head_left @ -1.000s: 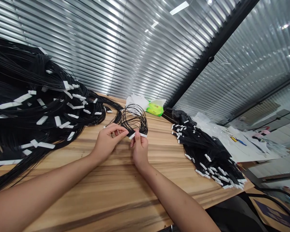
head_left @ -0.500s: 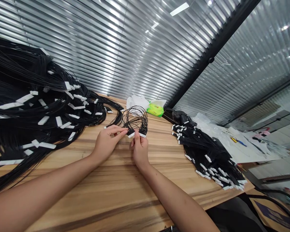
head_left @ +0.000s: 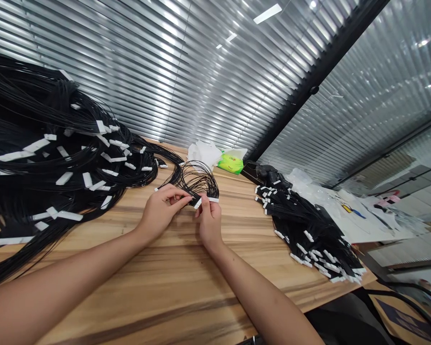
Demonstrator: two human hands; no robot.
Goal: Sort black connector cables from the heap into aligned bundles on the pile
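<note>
A looped bundle of thin black wires (head_left: 205,178) with white connectors (head_left: 212,200) on its ends is between my hands, over the wooden table. My right hand (head_left: 209,218) is closed, thumb and fingers pinching the white connectors from the near side. With thumb and fingertips together, my left hand (head_left: 163,208) pinches the black wires just left of the connectors. How many wires lie in that pinch is too small to tell.
A large heap of black wire harnesses (head_left: 75,158) with white connectors covers the table's left side. Another pile (head_left: 312,230) lies at the right. A green tissue pack (head_left: 232,162) stands behind my hands, before a blind-covered glass wall. Scissors (head_left: 352,210) lie on a white surface beyond.
The connectors in my right hand have tilted and shifted slightly, and the wire loop sits a bit lower and wider. My left fingertips have moved slightly right along the wires.
</note>
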